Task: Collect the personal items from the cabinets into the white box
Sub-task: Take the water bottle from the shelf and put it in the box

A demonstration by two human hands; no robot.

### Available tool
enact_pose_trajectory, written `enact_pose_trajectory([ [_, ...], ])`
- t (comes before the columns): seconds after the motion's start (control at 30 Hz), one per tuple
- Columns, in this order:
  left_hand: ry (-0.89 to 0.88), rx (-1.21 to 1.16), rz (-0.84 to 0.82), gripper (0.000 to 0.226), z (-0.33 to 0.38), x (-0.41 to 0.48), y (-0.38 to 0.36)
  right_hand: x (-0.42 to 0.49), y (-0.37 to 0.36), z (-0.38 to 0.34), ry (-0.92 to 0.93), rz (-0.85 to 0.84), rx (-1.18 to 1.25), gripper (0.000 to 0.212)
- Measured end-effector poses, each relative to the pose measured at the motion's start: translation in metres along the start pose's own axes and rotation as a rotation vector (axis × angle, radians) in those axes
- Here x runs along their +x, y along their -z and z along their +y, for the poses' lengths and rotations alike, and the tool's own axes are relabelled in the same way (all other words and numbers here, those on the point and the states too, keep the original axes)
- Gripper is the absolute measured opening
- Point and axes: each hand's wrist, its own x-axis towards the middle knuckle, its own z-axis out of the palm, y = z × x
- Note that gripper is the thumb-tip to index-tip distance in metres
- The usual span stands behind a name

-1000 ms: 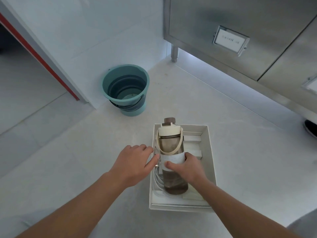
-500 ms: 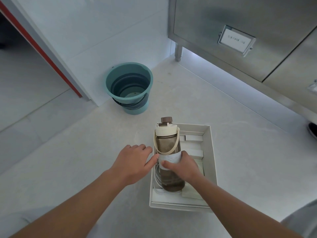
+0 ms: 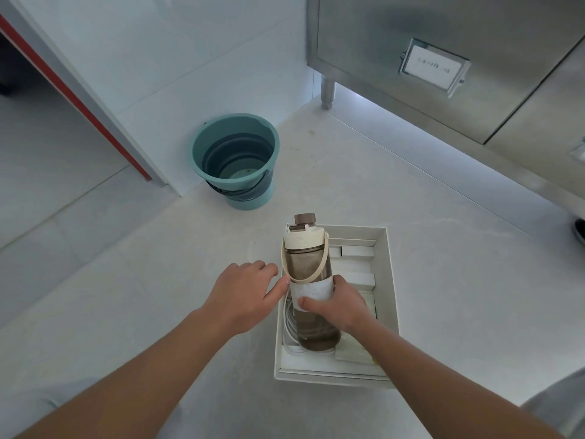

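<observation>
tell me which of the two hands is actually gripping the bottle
The right hand: its fingers wrap the brown bottle at the white label. The left hand lies open beside it, only its thumb reaching the bottle's side.

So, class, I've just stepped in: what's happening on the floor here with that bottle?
A person is setting a brown water bottle into a white box on the floor. The right hand grips the bottle around its paper label; the left hand rests open beside it, fingertips at the box's edge. A white cable and small white boxes already lie inside. A teal bucket stands beyond.
</observation>
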Motion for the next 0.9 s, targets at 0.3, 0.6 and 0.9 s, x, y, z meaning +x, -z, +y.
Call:
enact_pose_trajectory([
  [0.3,0.050,-0.023,-0.006,0.055,-0.004,0.001,0.002,0.002,-0.002,0.003,0.019,0.067,0.168,0.079],
  [0.6,0.047,0.002,-0.038,0.054,-0.003,0.004,0.003,0.012,-0.007,-0.005,-0.016,-0.067,0.144,0.088],
  [0.9,0.047,0.001,-0.022,0.055,0.002,0.010,0.006,0.001,0.010,-0.007,0.065,0.070,0.199,0.070],
])
